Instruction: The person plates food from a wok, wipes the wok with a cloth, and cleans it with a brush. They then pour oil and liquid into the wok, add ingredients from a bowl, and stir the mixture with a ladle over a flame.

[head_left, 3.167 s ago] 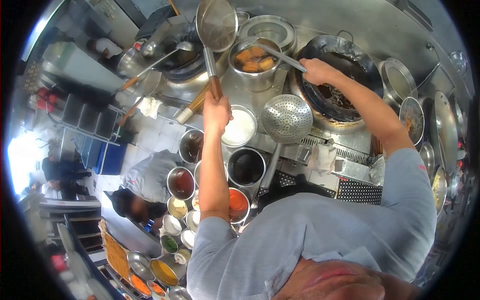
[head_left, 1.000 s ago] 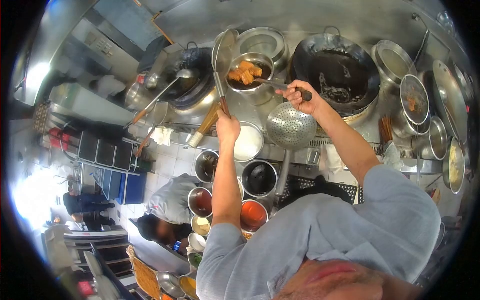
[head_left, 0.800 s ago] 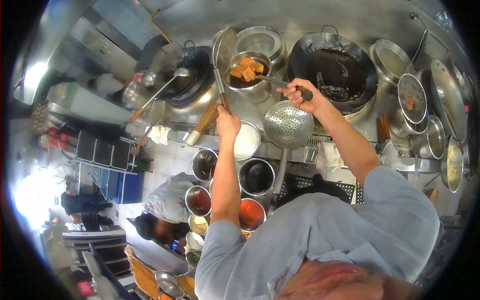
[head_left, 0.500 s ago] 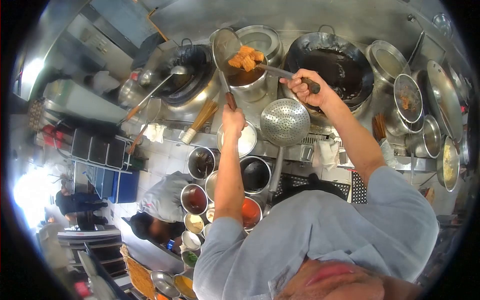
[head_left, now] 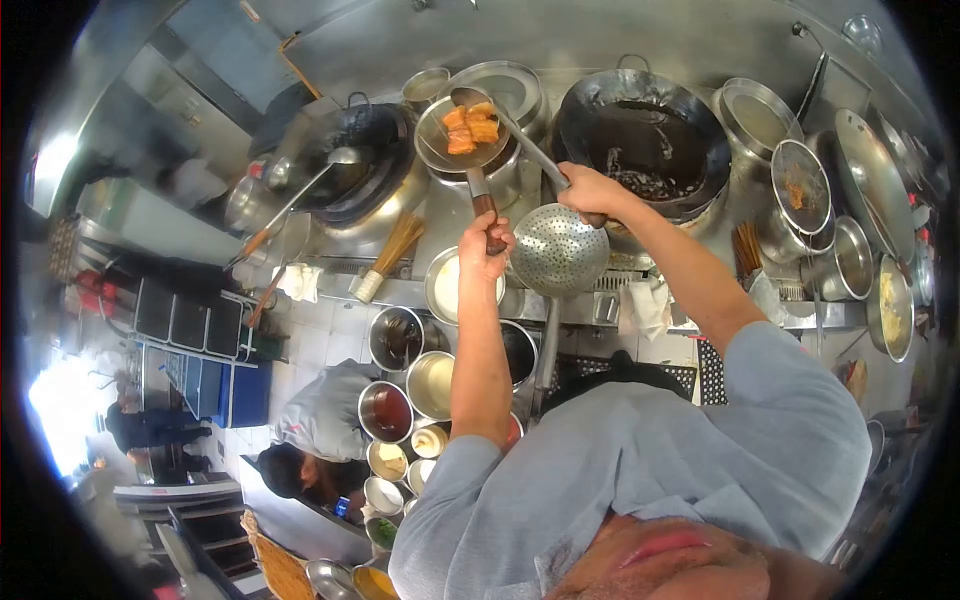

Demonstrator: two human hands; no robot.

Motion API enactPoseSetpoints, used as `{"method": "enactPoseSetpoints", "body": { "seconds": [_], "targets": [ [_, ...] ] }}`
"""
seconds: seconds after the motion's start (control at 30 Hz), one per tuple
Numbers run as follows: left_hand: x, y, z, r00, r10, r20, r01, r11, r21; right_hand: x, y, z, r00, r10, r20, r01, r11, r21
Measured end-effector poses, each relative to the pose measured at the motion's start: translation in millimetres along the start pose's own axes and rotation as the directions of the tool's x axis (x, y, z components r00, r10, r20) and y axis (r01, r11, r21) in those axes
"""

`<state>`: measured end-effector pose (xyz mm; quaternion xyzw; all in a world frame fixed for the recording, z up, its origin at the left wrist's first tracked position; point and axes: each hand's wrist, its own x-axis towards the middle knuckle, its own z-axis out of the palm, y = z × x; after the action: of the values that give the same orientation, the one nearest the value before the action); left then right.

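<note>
My left hand [head_left: 485,245] is closed around the brown handle of a fine-mesh strainer [head_left: 430,140]. Several orange-brown fried pieces of food [head_left: 470,128] lie in the strainer, which is above a metal pot [head_left: 498,188]. My right hand [head_left: 592,190] grips the handle of a ladle [head_left: 537,152]. The ladle's bowl is at the strainer's far side, partly hidden by the food. Just below my right hand rests a large perforated skimmer [head_left: 560,250].
A black wok with dark oil [head_left: 640,140] sits at right; another wok [head_left: 350,185] with a ladle across it is at left. A bamboo brush [head_left: 392,255] lies on the stove edge. Pots of sauces [head_left: 385,411] stand below. A person [head_left: 325,415] bends down at lower left.
The food pieces, earlier on the ladle beside the strainer, are now in the strainer. The strainer has swung level, and the ladle's head has moved left over it.
</note>
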<state>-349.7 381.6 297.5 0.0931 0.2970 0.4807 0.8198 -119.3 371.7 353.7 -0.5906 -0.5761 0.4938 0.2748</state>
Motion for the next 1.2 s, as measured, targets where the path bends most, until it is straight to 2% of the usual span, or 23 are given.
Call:
{"method": "enactPoseSetpoints", "body": {
  "seconds": [0.03,0.07,0.2,0.27,0.33,0.37,0.4,0.43,0.47,0.53,0.6,0.67,0.73,0.83,0.9,0.93,0.97,1.0,1.03,1.1,1.13,1.17,1.2],
  "targets": [
    [-3,1,6,0.999,0.024,-0.043,-0.022,0.999,0.039,4,4,9,0.991,-0.080,-0.109,0.052,0.969,-0.240],
    [-5,1,10,0.995,0.050,-0.084,-0.043,0.996,0.080,6,7,15,0.964,-0.184,-0.194,0.073,0.879,-0.472],
    [-2,3,1,1.000,0.027,0.003,-0.027,0.995,0.097,4,11,22,0.950,-0.230,-0.210,0.097,0.859,-0.503],
    [0,4,-1,0.994,0.026,0.108,-0.034,0.997,0.075,-1,13,30,0.932,-0.230,-0.282,0.076,0.880,-0.468],
    [-1,5,-3,0.997,-0.005,0.072,-0.001,0.996,0.086,22,38,38,0.883,-0.315,-0.348,0.159,0.899,-0.409],
    [-4,6,-3,0.999,0.002,0.046,-0.006,0.996,0.090,22,32,41,0.758,-0.507,-0.411,0.312,0.834,-0.455],
    [-9,6,-6,1.000,-0.016,0.017,0.014,0.996,0.088,15,31,39,0.851,-0.350,-0.391,0.255,0.927,-0.274],
    [-15,9,-8,0.997,-0.057,0.051,0.056,0.998,0.021,-5,10,36,0.920,-0.195,-0.339,0.175,0.981,-0.090],
    [-17,11,-10,0.991,-0.086,0.100,0.091,0.995,-0.044,-14,13,40,0.924,-0.185,-0.334,0.167,0.983,-0.082],
    [-25,11,-17,0.996,-0.044,0.077,0.047,0.998,-0.039,-46,27,38,0.940,-0.175,-0.294,0.258,0.926,0.276],
    [-35,14,-26,0.998,0.017,0.054,-0.015,0.999,-0.038,-90,43,41,0.977,-0.097,-0.191,0.192,0.793,0.578],
    [-42,14,-35,0.999,0.014,0.032,-0.014,1.000,0.008,-136,69,49,0.991,-0.041,-0.125,0.121,0.655,0.746],
    [-50,12,-39,0.999,0.028,0.027,-0.029,1.000,0.011,-180,96,61,0.999,0.035,-0.021,-0.005,0.629,0.777],
    [-53,5,-46,0.999,0.035,0.040,-0.036,0.999,0.028,-229,119,86,0.991,0.129,-0.021,-0.068,0.646,0.760],
    [-50,4,-50,0.999,0.045,0.031,-0.047,0.996,0.072,-236,150,105,0.983,0.160,-0.089,-0.088,0.839,0.537],
    [-57,2,-39,0.999,0.043,0.019,-0.044,0.992,0.114,-226,177,122,0.925,-0.093,-0.368,0.156,0.977,0.144],
    [-58,0,-38,0.998,0.060,0.037,-0.065,0.986,0.156,-218,196,136,0.777,-0.397,-0.489,0.260,0.909,-0.325],
    [-59,-1,-35,0.997,0.054,0.053,-0.063,0.980,0.190,-216,195,142,0.887,-0.152,-0.436,0.044,0.968,-0.248],
    [-61,-5,-31,0.994,0.111,-0.024,-0.102,0.965,0.242,-213,190,147,0.926,0.111,-0.361,-0.183,0.968,-0.173],
    [-63,-9,-27,0.967,0.230,-0.113,-0.171,0.906,0.388,-203,186,153,0.925,0.181,-0.333,-0.276,0.924,-0.265],
    [-67,-12,-27,0.948,0.297,-0.110,-0.221,0.869,0.442,-197,190,158,0.914,0.186,-0.361,-0.286,0.926,-0.246],
    [-72,-16,-25,0.953,0.290,-0.093,-0.219,0.865,0.452,-190,196,163,0.926,0.152,-0.345,-0.250,0.932,-0.261],
    [-78,-21,-24,0.919,0.376,-0.121,-0.269,0.819,0.506,-182,202,166,0.940,0.114,-0.320,-0.210,0.935,-0.284]
  ]
}}
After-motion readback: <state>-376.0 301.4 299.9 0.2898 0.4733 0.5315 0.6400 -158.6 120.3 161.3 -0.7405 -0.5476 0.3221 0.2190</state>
